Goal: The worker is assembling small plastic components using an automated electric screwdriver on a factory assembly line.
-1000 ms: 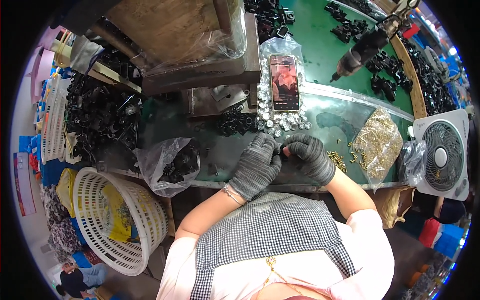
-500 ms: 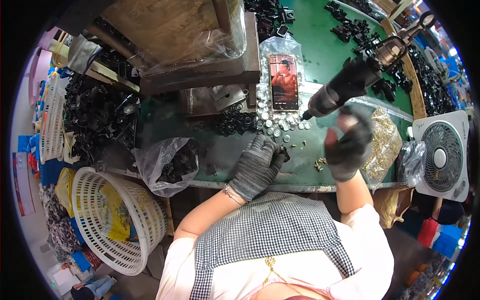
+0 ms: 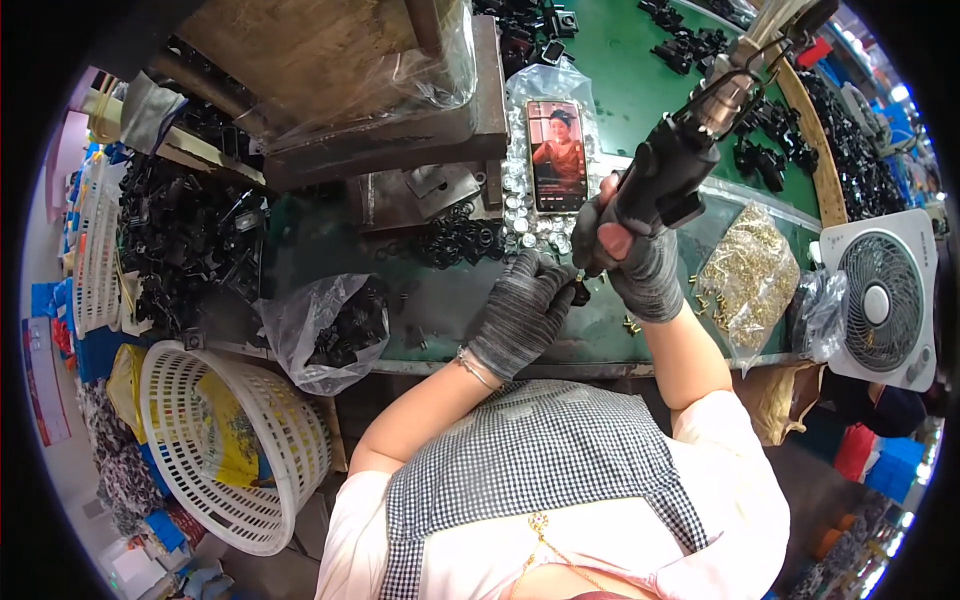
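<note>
In my right hand (image 3: 645, 265), gloved in dark grey, is a black power screwdriver (image 3: 668, 172) that hangs from above. Fingers wrap round its lower body, and its tip points down to the left. My left hand (image 3: 520, 315), in a matching glove, pinches a small black part (image 3: 580, 293) against the green worktable (image 3: 440, 310). The tool's tip is at this part; whether it touches is too small to tell. A few loose brass screws (image 3: 632, 326) lie to the right of the part. Black rings (image 3: 460, 238) and small silver round pieces (image 3: 518, 215) lie beyond my left hand.
A lit phone (image 3: 557, 165) lies past my hands. Right are a bag of brass screws (image 3: 750, 270) and a fan (image 3: 878, 300). Left are a bag of black parts (image 3: 345, 325), a heap of black parts (image 3: 190, 235) and a white basket (image 3: 300, 440). A brown metal machine (image 3: 390, 140) stands far left.
My right hand has moved left and taken hold of the screwdriver. The tool has swung more upright, its tip now down at the black part in my left hand.
</note>
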Demonstrator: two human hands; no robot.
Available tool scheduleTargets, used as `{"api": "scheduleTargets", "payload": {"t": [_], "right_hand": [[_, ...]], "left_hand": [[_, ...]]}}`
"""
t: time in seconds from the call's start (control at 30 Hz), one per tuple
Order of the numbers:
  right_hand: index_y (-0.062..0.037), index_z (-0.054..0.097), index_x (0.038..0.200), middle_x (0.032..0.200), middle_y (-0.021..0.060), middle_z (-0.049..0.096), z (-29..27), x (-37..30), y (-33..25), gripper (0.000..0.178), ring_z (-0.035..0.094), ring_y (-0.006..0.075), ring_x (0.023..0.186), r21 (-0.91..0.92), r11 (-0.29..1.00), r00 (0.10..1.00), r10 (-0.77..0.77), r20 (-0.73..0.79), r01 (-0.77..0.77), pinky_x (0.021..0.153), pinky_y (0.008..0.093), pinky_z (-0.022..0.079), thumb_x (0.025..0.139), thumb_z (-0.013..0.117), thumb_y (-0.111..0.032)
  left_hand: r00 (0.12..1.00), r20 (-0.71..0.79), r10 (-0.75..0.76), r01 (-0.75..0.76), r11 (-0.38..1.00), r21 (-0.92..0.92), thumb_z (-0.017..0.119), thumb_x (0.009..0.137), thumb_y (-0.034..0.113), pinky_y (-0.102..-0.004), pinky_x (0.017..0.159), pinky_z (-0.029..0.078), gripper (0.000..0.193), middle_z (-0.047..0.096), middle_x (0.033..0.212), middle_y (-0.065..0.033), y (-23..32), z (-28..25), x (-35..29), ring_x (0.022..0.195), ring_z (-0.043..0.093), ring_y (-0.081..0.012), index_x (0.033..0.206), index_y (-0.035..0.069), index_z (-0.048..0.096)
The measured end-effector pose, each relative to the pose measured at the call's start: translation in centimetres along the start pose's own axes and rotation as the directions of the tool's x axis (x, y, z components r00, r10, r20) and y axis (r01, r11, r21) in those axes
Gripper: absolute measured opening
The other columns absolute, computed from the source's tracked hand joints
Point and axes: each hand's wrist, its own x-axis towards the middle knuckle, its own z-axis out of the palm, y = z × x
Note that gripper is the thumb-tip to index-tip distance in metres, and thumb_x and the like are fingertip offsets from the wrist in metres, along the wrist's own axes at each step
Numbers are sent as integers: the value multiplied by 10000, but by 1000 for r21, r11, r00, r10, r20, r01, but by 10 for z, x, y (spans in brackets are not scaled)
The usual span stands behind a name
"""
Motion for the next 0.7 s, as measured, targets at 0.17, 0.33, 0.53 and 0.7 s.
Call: {"api": "scheduleTargets", "payload": {"t": [0.17,0.33,0.53,0.7], "right_hand": [[-96,450,1044,729,58,550,4,-1,13,603,536,172,587,-89,996,999,-32,-33,29,533,280,424,688,836,-391],[-27,605,955,764,44,616,4,7,8,438,577,156,684,-251,966,998,-53,19,56,629,307,491,742,789,-362],[-49,565,985,738,44,592,-2,7,20,478,555,165,637,-226,971,995,-92,-34,82,578,299,461,717,809,-362],[-96,474,1024,649,31,517,-2,4,19,556,492,142,518,-222,974,998,-60,-24,53,460,262,387,697,836,-363]], "left_hand": [[1000,-5,-3,3,999,-55,684,752,23,-366,711,513,220,587,892,-133,3,-2,-1,800,611,-299,971,6,673],[998,30,-60,64,988,-139,676,761,-15,-343,716,527,247,587,920,-122,-3,3,-3,817,627,-264,1007,-6,657],[995,47,-90,97,980,-173,654,772,-58,-315,740,538,253,586,945,-103,-5,8,-5,853,634,-223,1020,-11,637],[997,6,-82,82,985,-151,654,771,-50,-317,745,534,244,583,950,-107,-2,12,-6,867,629,-231,1010,-7,634]]}}
